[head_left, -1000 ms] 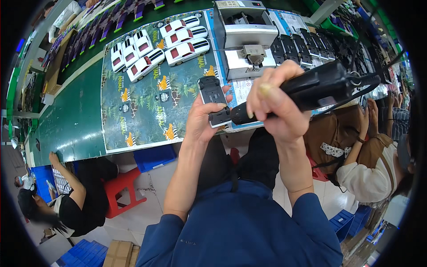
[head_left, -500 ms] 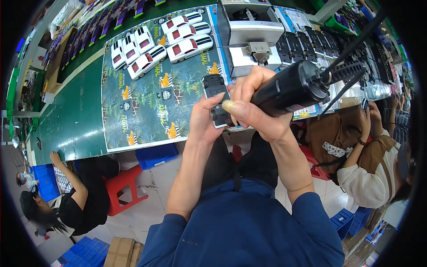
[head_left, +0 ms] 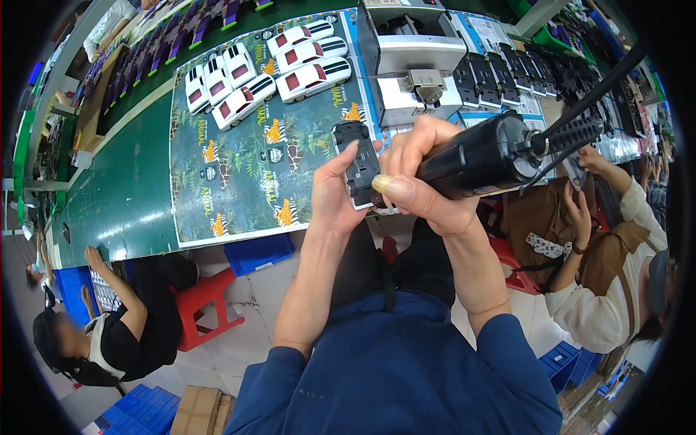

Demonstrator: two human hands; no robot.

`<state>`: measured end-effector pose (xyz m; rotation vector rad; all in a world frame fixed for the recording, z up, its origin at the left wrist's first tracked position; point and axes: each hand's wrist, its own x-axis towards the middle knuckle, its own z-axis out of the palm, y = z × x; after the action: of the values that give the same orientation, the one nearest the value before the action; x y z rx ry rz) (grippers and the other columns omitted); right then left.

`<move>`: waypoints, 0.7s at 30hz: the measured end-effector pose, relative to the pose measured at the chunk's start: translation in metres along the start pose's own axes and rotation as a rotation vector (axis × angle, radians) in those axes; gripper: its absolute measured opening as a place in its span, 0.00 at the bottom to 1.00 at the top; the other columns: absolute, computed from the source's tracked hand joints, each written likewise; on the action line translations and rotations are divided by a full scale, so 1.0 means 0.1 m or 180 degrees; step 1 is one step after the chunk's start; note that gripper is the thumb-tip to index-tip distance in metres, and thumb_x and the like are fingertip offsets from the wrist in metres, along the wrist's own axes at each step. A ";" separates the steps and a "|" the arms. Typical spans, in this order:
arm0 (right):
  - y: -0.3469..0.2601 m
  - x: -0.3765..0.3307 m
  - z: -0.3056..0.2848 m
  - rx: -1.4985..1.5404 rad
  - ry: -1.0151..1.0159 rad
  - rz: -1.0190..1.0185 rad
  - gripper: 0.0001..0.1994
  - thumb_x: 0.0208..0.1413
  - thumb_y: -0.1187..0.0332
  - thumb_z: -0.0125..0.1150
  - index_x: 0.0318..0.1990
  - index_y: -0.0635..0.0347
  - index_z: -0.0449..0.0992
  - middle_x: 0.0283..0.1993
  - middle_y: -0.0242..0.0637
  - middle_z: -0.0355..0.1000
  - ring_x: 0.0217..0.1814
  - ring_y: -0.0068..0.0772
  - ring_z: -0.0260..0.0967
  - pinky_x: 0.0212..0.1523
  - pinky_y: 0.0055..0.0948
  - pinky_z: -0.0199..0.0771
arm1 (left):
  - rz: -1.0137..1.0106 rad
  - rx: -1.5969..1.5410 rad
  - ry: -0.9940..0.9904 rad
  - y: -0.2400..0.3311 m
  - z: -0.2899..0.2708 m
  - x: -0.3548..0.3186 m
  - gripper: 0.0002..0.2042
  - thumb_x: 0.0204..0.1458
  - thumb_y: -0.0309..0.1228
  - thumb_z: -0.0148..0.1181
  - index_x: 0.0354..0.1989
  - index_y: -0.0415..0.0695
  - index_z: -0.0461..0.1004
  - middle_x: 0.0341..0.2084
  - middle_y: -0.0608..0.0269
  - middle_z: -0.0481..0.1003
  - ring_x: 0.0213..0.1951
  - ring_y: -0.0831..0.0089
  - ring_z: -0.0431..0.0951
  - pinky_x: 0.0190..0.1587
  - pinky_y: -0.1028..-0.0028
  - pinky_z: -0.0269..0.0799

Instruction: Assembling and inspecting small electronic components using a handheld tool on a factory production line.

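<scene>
My left hand [head_left: 332, 194] grips a toy car [head_left: 357, 161] by its side, with the black underside turned up and a strip of white body showing along its lower edge. My right hand [head_left: 433, 185] is closed around a black corded electric screwdriver [head_left: 482, 154], its thumb laid along the front. The screwdriver's front end points at the lower part of the car's underside. My right fingers and thumb hide the bit, so I cannot tell whether it touches the car. Several finished-looking white toy cars [head_left: 314, 78] stand on the patterned mat [head_left: 243, 174] ahead.
A metal box-shaped machine [head_left: 413, 54] stands just beyond my hands. Several black car bases [head_left: 487, 81] lie in a row to its right. Purple and green parts [head_left: 196, 32] line the back left. Co-workers sit on both sides; a red stool [head_left: 206, 308] is at left.
My left thumb has slid up the car's underside, uncovering its middle. Both hands still grip the same things. The co-worker at right has shifted their hands.
</scene>
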<state>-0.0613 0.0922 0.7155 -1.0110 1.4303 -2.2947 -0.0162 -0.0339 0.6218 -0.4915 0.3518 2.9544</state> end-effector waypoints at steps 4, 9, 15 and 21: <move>-0.15 -0.02 -0.01 -0.0171 -0.0202 -0.0036 0.12 0.48 0.77 0.67 0.28 0.60 0.65 0.19 0.36 0.65 0.16 0.24 0.61 0.20 0.25 0.66 | 0.0720 0.0822 0.0188 0.02 0.08 -0.07 0.21 0.66 0.46 0.46 0.53 0.39 0.69 0.41 0.53 0.77 0.40 0.65 0.80 0.43 0.65 0.78; -0.45 -0.12 -0.18 0.0398 -0.0062 -0.0543 0.09 0.54 0.70 0.61 0.36 0.59 0.65 0.23 0.30 0.63 0.17 0.21 0.60 0.20 0.23 0.67 | 0.3541 0.6788 -0.0566 0.61 0.03 -0.15 0.43 0.34 0.56 0.71 0.59 0.43 0.68 0.39 0.57 0.73 0.41 0.59 0.75 0.43 0.64 0.72; -0.59 -0.25 -0.49 0.0449 -0.0098 -0.0655 0.09 0.54 0.71 0.60 0.35 0.59 0.65 0.23 0.32 0.62 0.18 0.22 0.60 0.22 0.23 0.67 | 0.2594 0.9366 -0.0296 1.77 -0.39 -0.80 0.50 0.34 0.67 0.62 0.64 0.46 0.64 0.48 0.56 0.69 0.52 0.58 0.70 0.58 0.52 0.59; -0.76 -0.47 -0.71 0.0373 -0.0047 -0.0711 0.10 0.53 0.72 0.61 0.36 0.61 0.65 0.24 0.32 0.64 0.18 0.22 0.61 0.24 0.23 0.68 | 0.3939 0.8178 0.0594 1.62 -0.53 -1.01 0.29 0.44 0.41 0.72 0.53 0.39 0.71 0.49 0.51 0.73 0.52 0.53 0.72 0.56 0.57 0.65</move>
<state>-0.0642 0.2038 0.7414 -1.2023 1.2149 -2.4865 0.0686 -0.2116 0.6405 -0.0531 -2.5843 -0.1376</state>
